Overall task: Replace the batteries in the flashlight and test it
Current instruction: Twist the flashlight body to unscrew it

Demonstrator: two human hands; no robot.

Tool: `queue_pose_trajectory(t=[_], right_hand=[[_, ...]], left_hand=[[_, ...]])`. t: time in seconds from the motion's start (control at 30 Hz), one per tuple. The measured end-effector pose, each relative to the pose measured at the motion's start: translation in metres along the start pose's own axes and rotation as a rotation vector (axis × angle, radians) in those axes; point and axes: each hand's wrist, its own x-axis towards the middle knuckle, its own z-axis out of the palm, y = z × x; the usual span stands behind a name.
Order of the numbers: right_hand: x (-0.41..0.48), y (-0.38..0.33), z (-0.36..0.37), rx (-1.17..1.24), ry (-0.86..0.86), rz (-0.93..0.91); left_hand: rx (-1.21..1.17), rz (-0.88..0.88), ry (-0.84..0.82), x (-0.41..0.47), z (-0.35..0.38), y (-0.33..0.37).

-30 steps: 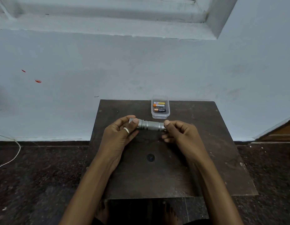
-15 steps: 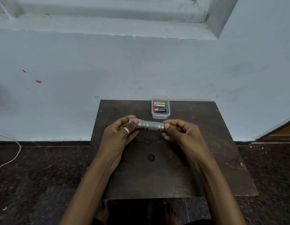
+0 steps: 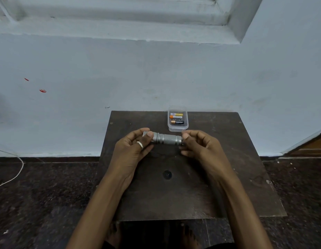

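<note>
The left hand (image 3: 132, 148) clamps the flashlight (image 3: 166, 139) head; the right hand (image 3: 197, 146) pinches its tail cap at 3 o'clock. A loosened cap could slip from the fingertips and roll off the table (image 3: 237, 177), away from the battery tub (image 3: 177, 127) at 12 o'clock.

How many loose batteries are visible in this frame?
2, both lying in the clear plastic box at the table's far edge: a yellow and orange battery farther back, a black Duracell battery nearer. Others may be hidden inside the flashlight.
</note>
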Motion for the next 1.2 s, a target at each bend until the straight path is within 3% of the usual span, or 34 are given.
queue_pose_trajectory(t=[0.1,0.63,0.7,0.93,1.2], right_hand=[[0.001,0.001,0.0,-0.107,0.015,-0.001],[-0.004,-0.006,-0.011,-0.112,-0.014,-0.022],[-0.002,-0.004,-0.011,-0.197,0.001,-0.032],[0.001,0.009,-0.009,-0.829,0.1,-0.275],[0.003,0.01,-0.015,-0.839,0.088,-0.18]], left_hand=[[0.004,0.0,-0.005,0.0,0.001,0.0],[-0.073,-0.017,0.037,0.003,-0.004,0.002],[-0.087,-0.018,0.04,0.003,-0.005,0.002],[-0.129,-0.035,0.046,0.003,-0.005,0.003],[-0.136,-0.046,0.033,0.002,-0.005,0.005]])
